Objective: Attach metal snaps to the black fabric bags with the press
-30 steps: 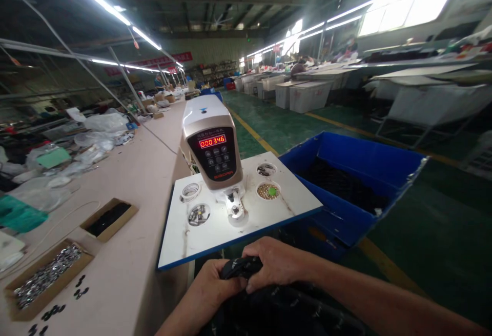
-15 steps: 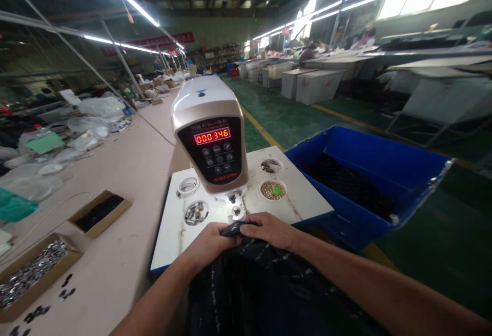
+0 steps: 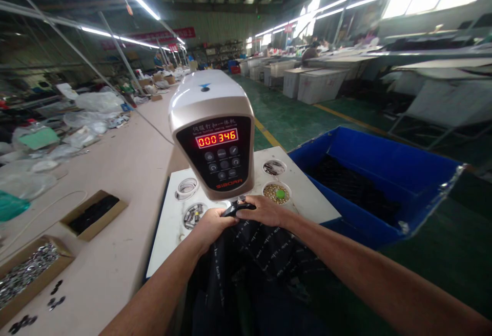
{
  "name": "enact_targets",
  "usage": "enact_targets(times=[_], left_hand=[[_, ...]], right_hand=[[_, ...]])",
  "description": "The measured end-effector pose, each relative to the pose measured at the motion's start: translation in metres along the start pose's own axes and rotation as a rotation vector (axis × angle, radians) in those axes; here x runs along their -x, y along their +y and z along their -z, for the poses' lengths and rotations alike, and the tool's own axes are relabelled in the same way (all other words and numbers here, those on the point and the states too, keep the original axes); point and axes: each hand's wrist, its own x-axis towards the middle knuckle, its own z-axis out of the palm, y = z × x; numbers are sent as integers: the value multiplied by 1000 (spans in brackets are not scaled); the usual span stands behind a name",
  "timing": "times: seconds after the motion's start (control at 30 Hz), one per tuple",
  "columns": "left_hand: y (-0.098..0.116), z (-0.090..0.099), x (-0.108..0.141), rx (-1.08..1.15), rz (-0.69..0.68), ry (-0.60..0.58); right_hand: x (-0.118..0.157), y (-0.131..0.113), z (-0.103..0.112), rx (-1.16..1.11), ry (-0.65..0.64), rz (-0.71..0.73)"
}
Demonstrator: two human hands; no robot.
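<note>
Dark fabric [image 3: 265, 246] with rows of small white print hangs from both hands over my lap. My left hand [image 3: 211, 227] pinches one end of its folded edge, and my right hand [image 3: 265, 211] grips the other side with the thumb on top. Between them the edge sits at the foot of a white and gold button-fastening machine [image 3: 209, 100]. Its red display reads 000346. The fabric and fingers largely hide the pressing part under the machine's head.
The machine's white tabletop [image 3: 169, 228] has round cups with brass fasteners [image 3: 274, 193] and metal parts [image 3: 194, 216]. On the right stands a blue bin [image 3: 388, 156] with dark fabric inside. A long table [image 3: 115, 254] on the left carries cardboard boxes [image 3: 98, 218] and loose black pieces.
Both hands have moved forward and slightly up, carrying the fabric edge in under the machine's head. The camera view has shifted a little closer to the machine. The display number is the same.
</note>
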Motion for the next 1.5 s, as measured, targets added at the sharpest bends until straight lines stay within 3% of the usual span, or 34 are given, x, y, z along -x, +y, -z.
enact_targets(times=[0.1, 0.53, 1.03, 1.27, 1.5], left_hand=[[-1, 2, -6, 13, 11, 5], [3, 4, -9, 96, 78, 16], [-2, 5, -17, 276, 193, -41], [-4, 5, -14, 202, 161, -29], [-10, 18, -5, -58, 90, 53]], right_hand=[[-4, 3, 5, -50, -53, 19], [-13, 15, -12, 67, 164, 50], [-25, 31, -22, 215, 235, 72], [-25, 35, -27, 292, 252, 53], [-22, 31, -26, 375, 228, -1]])
